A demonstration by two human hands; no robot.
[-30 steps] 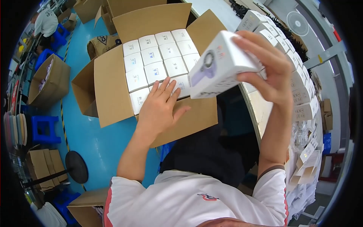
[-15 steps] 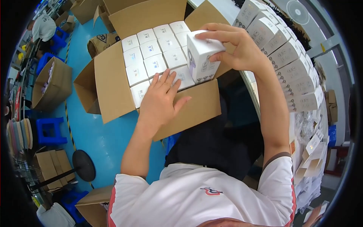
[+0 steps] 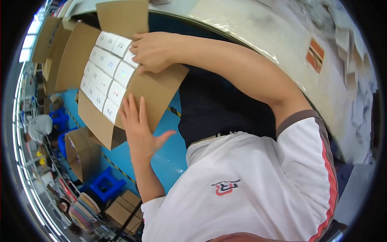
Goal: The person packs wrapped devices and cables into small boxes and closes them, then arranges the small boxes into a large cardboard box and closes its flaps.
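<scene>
An open brown carton (image 3: 102,131) holds rows of small white boxes (image 3: 105,60) packed close together, their printed tops facing up. At the carton's corner, my right hand (image 3: 155,52) has its fingers bent over a white box (image 3: 130,59) in the row nearest the table; the hand hides much of that box. My left hand (image 3: 139,127) is open, fingers spread and thumb out, lying against the carton's near flap (image 3: 155,90) beside the boxes. It holds nothing.
A white table (image 3: 242,28) with a shiny covering runs along the right, with an orange printed card (image 3: 315,55) on it. Another carton (image 3: 82,151), a blue stool (image 3: 107,183) and a seated person (image 3: 40,128) are at the left.
My right hand has brought the raised white box down into the carton's corner. My left hand has come off the box tops onto the flap. The camera view has swung right.
</scene>
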